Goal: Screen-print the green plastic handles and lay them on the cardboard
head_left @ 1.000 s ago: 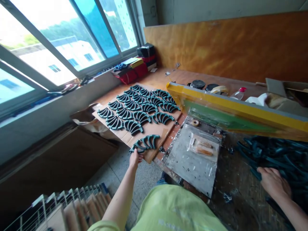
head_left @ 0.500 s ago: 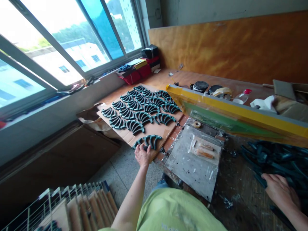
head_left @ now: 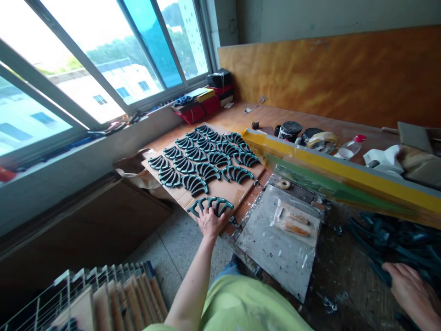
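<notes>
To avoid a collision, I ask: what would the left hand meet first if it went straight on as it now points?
Probably the nearest dark green curved pieces on the cardboard, overlapped by the left hand; depth is unclear.

Green parts (head_left: 207,169): glossy, plastic-looking. Cardboard sheet (head_left: 227,189): matt. Plate (head_left: 272,248): smooth, spotted. Backboard (head_left: 327,73): varnished-looking wood.

- One bare left hand (head_left: 211,223) and one bare right hand (head_left: 411,286): two
- Dozens of glossy, dark green curved pieces (head_left: 207,170) on one flat brown cardboard sheet (head_left: 225,187), nested too closely for an exact count
- One tangled dark heap (head_left: 389,234), overlapping, uncountable
- One flat grey plate (head_left: 272,250)
- One small beige tape roll (head_left: 288,185)
- Two round black-lidded tubs (head_left: 290,131)
- One clear, red-capped bottle (head_left: 347,149)
</notes>
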A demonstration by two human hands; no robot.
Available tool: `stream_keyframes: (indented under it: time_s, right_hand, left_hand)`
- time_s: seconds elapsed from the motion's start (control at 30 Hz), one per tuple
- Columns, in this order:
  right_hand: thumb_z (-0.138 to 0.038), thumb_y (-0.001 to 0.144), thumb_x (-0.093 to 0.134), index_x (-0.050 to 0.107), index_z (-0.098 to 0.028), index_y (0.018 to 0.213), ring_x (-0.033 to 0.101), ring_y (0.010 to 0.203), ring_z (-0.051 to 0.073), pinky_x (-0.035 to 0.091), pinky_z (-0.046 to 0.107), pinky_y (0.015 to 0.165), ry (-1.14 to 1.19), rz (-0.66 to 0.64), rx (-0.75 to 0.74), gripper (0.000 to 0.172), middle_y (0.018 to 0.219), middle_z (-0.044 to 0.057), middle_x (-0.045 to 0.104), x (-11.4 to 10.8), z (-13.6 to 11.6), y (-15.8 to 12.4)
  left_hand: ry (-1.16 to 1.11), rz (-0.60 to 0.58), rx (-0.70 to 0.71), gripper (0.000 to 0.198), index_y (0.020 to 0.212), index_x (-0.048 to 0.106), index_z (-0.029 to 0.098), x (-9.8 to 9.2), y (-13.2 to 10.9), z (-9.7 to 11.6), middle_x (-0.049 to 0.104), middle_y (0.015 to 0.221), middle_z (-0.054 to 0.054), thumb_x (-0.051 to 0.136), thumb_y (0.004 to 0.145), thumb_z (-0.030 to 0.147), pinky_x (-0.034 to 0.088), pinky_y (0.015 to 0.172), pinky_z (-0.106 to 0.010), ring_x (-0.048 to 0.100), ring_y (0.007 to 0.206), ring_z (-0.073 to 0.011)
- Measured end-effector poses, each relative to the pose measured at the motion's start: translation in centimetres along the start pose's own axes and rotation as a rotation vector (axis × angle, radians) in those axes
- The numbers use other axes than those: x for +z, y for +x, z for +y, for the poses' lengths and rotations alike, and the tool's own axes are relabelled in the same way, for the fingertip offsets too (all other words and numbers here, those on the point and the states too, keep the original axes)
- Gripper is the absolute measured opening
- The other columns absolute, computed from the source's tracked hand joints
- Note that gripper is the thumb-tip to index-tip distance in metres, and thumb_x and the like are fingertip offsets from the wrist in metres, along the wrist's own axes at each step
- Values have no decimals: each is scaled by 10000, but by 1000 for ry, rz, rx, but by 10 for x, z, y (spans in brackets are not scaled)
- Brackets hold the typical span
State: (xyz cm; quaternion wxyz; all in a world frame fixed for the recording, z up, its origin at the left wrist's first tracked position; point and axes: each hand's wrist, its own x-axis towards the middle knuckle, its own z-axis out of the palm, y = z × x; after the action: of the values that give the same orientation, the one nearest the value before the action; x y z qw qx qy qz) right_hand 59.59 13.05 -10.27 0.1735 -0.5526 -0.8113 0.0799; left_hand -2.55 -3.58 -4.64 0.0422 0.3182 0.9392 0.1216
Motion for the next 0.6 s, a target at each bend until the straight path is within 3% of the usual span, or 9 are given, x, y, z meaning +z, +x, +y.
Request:
stream_keyframes:
  time_s: [0.17, 0.33, 0.47, 0.6]
  right_hand:
    - [-348, 611, 518, 597, -350, 753, 630, 819, 371, 482, 465, 610, -85, -11, 18, 162, 777, 106, 682, -9, 3, 8]
    - [-407, 636, 536, 588, -358, 749, 626, 770, 395, 456, 500, 572, -81, 49, 158, 134, 835, 144, 710, -13, -18, 19]
    - [-486, 691, 539, 602, -324, 808, 652, 807, 380, 492, 501, 638, -38, 95, 196, 209, 945, 173, 712, -22, -65, 28]
    - [-554, 804, 493, 640, -262, 914, 681, 859, 311, 535, 439, 742, 84, 117, 128, 345, 971, 131, 722, -31, -144, 37]
  left_hand:
    - [14, -20, 382, 536, 1100, 651, 164, -5, 41, 10, 592, 1233, -150, 646, 740, 561, 337, 1046, -423, 458, 1219, -327]
    - [5, -109, 482, 534, 1034, 671, 199, 11, 80, 33, 643, 1120, -105, 686, 691, 607, 390, 987, -358, 530, 1119, -274]
    - [16, -132, 450, 512, 1035, 671, 181, 24, 90, 35, 636, 1146, -128, 692, 694, 562, 400, 973, -397, 535, 1125, -300]
    - [10, -108, 415, 546, 1166, 622, 136, 32, 87, 33, 536, 1332, -196, 637, 762, 503, 334, 1049, -500, 410, 1299, -376]
